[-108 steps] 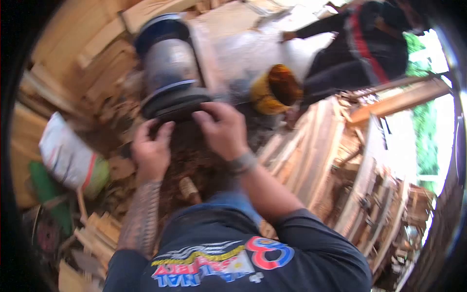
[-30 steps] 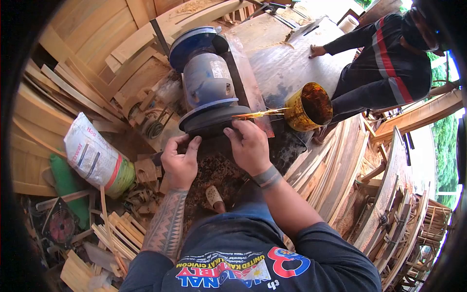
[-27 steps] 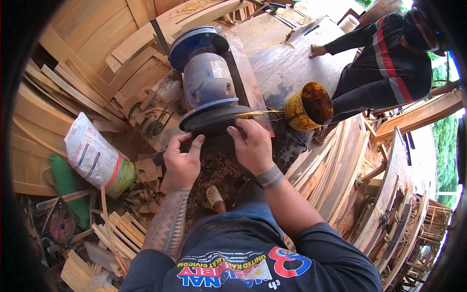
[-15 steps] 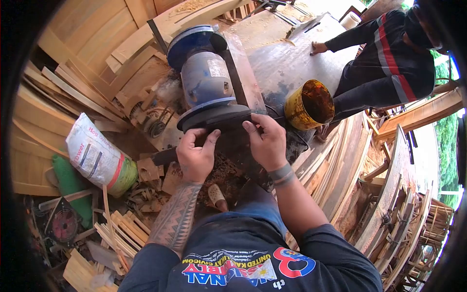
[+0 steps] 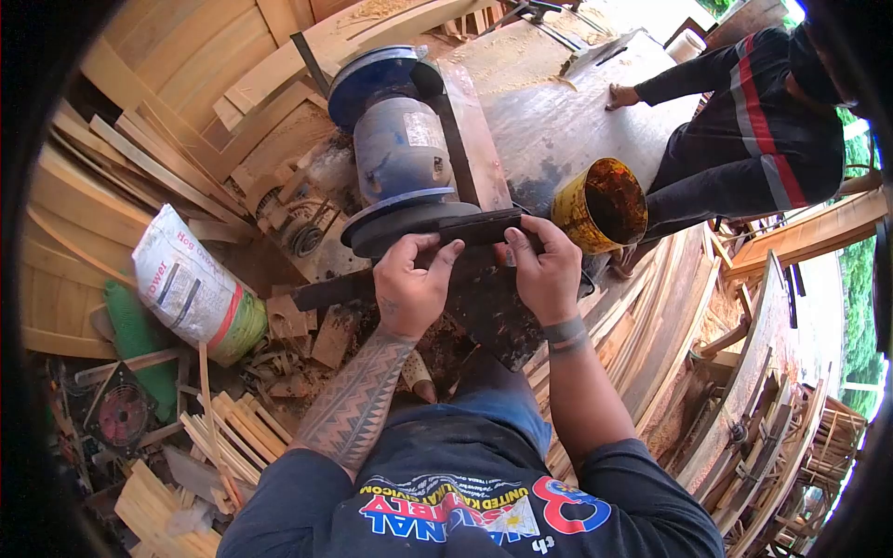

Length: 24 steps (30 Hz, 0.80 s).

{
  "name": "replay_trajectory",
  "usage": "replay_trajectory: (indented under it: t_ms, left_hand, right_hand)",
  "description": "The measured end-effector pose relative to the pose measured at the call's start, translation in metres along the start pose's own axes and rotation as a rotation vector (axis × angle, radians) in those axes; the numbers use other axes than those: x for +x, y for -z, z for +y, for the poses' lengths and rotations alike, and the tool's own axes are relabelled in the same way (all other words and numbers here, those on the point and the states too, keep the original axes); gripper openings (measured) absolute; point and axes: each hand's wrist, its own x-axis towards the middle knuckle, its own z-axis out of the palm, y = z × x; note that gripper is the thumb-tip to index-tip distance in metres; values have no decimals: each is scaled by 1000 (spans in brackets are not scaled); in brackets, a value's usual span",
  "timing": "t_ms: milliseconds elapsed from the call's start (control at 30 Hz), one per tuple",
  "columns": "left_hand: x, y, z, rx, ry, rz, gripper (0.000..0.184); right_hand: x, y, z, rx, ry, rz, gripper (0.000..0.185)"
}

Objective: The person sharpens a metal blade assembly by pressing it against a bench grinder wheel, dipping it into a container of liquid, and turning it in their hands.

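A dark, flat, blade-like metal bar (image 5: 480,226) spans the gap between my two hands, against the front of the grey grinding wheel (image 5: 383,234). My left hand (image 5: 412,286) pinches its left end, close to the wheel. At the other end, my right hand (image 5: 547,272) grips it between thumb and fingers. The wheel belongs to a dusty blue bench grinder (image 5: 395,153), which has a second wheel in a blue guard (image 5: 372,86) at its far end. Exactly where the bar touches the wheel is hard to make out.
A yellow, stained bucket (image 5: 575,212) stands right of the grinder. Beyond it, a co-worker (image 5: 758,139) leans one hand on a grey tabletop (image 5: 549,116). A white sack (image 5: 191,284) and wood offcuts lie left; long wooden strips (image 5: 642,321) lie right.
Both hands have shifted to the right along the wheel face, carrying the bar with them. More of the bar shows between them. The view has moved slightly. The co-worker's hand stays on the table.
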Motion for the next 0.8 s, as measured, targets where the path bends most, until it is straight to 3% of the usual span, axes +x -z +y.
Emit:
replay_trajectory:
  t_ms: [167, 267, 467, 800]
  left_hand:
    - [0, 3, 2, 48, 22, -11, 32]
    - [-2, 9, -2, 44, 55, -6, 33]
    - [-2, 23, -15, 70, -57, 56, 30]
    - [-3, 60, -28, 113, -34, 77, 33]
  right_hand:
    - [0, -4, 14, -20, 60, 12, 24]
    - [-3, -10, 17, 35, -33, -28, 26]
    - [-7, -21, 3, -23, 63, -40, 27]
    - [-17, -48, -11, -32, 151, -74, 24]
